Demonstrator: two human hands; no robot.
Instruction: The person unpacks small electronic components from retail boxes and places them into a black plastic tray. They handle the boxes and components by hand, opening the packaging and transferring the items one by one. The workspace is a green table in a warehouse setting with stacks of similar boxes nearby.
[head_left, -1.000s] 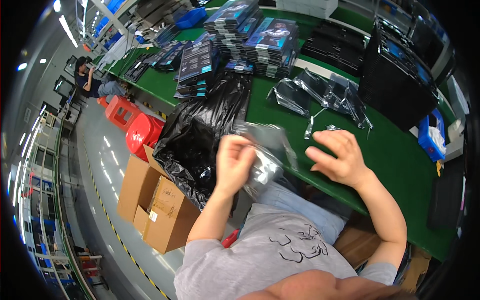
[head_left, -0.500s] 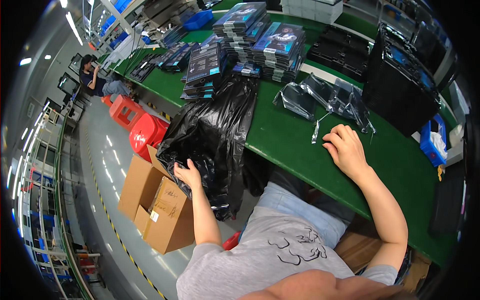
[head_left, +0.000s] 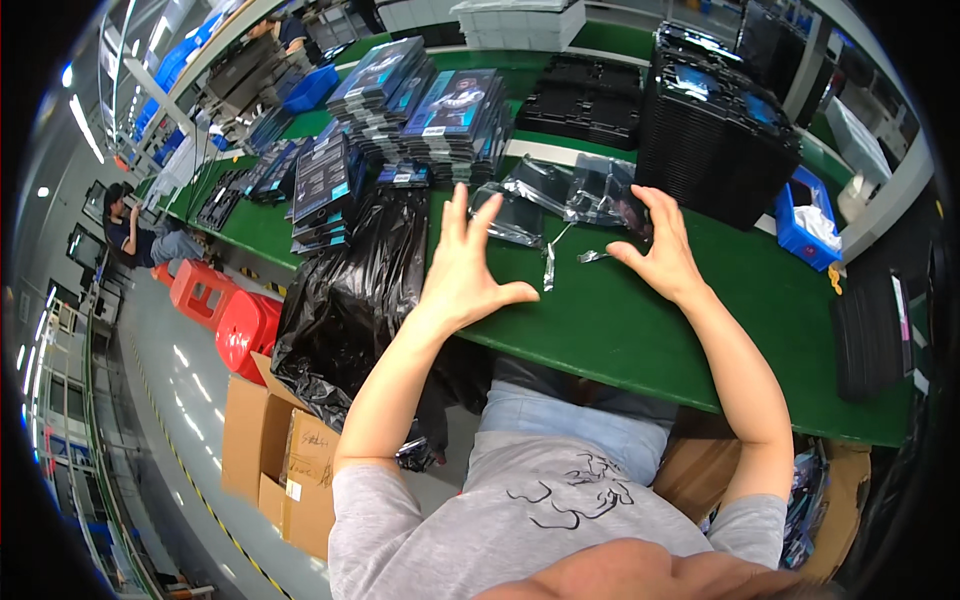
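My left hand is over the front of the green table, fingers raised and thumb spread wide, with nothing in it. My right hand is also open. Its fingertips are at the right edge of the crumpled clear plastic wrappers; I cannot tell whether they touch. Another dark, see-through wrapper lies just beyond my left fingers. Between the hands is a thin shiny strip, and a smaller scrap lies by my right thumb. A black plastic bag hangs over the table edge beside my left wrist.
Stacks of flat printed boxes stand behind the bag. Black trays are piled high at the back right, near a blue bin. Cardboard boxes and red stools are on the floor at left. Another person sits farther off.
My left hand has come up from the black bag to over the table, fingers spreading. My right hand has opened from a curl, close to the wrappers. The whole view has shifted.
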